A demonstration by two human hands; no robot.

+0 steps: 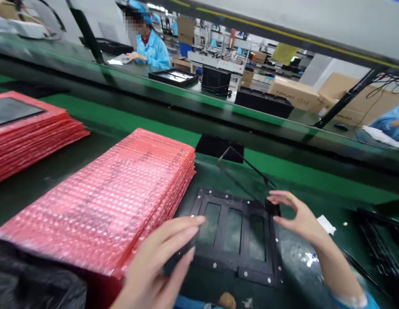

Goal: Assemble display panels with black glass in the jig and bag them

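One broad dark-green workbench (302, 266) stretches out before you, bearing a thick stack of red bubble-wrap sheets (116, 189), just beside which a black frame (228, 260) lies flat, between your two hands. Three tall windows pierce the frame, and pale round dots stud its border. Judging by its thin, dull bars, it should prove light and fairly stiff, more apt to flex or slide than to weigh on you; the outer border near the corners looks the safest hold, with the slender crossbars likely the weakest. Your left hand (151, 253) reaches in from below at the frame's left edge, fingers stretched forward and thumb beneath; blur and shadow leave you unable to tell whether it grasps anything. Your right hand (297, 216) comes in from the right, wrist bent, thumb and fingers curved apart around a small black piece (273, 207) at the frame's far right corner, though whether they pinch it cannot be told. Smallest of all, a pale crumb (345, 223) rests beyond your right forearm.
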